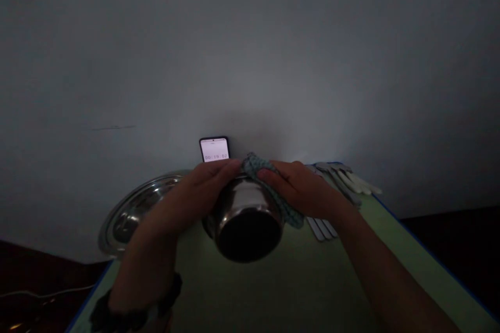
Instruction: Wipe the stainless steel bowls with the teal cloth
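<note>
A shiny steel pot point(244, 221) is tipped on its side above the green table, its dark bottom facing me. My left hand point(203, 187) grips the pot's upper left side, fingers curled over it. My right hand point(300, 187) presses a teal knitted cloth point(269, 187) against the pot's upper right side, fingers closed on the cloth.
A large steel plate point(135, 210) lies at the table's left edge. A phone point(214, 149) with a lit timer screen leans on the grey wall behind the pot. Steel spoons and forks point(344, 177) lie to the right. The green table point(297, 286) has a blue edge.
</note>
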{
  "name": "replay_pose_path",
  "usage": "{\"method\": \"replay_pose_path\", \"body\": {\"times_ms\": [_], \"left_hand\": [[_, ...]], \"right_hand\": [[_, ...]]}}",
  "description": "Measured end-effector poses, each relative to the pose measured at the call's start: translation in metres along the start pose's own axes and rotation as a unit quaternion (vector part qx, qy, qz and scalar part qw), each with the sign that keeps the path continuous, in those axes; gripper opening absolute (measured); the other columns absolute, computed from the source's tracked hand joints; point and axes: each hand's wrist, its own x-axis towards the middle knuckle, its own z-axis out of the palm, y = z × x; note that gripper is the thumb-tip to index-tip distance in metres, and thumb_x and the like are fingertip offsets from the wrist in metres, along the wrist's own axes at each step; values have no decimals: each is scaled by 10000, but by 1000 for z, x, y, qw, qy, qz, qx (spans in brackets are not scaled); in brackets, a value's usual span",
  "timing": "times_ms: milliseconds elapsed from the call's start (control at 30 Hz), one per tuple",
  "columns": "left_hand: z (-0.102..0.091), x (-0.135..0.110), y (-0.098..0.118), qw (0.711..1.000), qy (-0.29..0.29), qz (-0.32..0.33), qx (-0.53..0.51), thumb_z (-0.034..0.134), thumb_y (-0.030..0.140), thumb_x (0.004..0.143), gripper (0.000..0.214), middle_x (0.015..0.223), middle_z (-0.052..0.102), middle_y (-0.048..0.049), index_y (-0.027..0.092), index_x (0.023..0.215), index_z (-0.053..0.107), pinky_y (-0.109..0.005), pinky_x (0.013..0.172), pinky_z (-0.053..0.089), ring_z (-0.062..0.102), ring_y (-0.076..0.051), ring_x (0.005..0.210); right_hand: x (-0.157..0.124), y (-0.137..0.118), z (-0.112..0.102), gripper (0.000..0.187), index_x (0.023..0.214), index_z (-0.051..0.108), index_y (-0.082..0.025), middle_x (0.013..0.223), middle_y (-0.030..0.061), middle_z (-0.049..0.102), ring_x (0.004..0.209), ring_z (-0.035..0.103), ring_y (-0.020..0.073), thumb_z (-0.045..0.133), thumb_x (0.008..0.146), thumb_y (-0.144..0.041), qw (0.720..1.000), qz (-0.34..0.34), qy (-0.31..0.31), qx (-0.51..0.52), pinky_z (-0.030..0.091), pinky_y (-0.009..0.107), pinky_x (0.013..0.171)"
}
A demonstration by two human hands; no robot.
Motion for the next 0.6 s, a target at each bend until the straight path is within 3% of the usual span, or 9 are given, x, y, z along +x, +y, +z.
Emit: {"method": "replay_pose_path", "body": {"times_ms": [67,200,400,600], "left_hand": [[4,0,4,998,-11,27,58,530,414,833,297,712,690,-21,203,691,684,-256,608,436,573,-166,645],[11,1,6,996,27,63,51,519,425,832,324,600,617,-9,198,632,636,-238,512,395,522,-145,555],[18,4,3,978,181,93,-48,587,432,810,326,511,523,21,181,603,611,-218,421,321,432,-97,454],[22,15,1,937,236,60,-249,632,430,794,359,455,454,65,184,548,546,-202,409,320,385,-66,411]], "right_hand": [[-2,-6,3,334,847,569,-186,786,24,641,680,552,132,350,961,-410,999,-14,-26,-27,381,270,639],[-2,-13,6,306,778,526,-188,655,-20,558,580,473,102,382,950,-397,999,-25,33,-21,336,250,558],[0,-9,4,309,713,462,-200,617,-50,466,574,434,88,429,932,-415,979,-17,188,74,331,245,547],[6,-7,16,302,694,447,-209,611,-50,417,575,408,98,436,925,-404,946,24,277,167,359,245,546]]}}
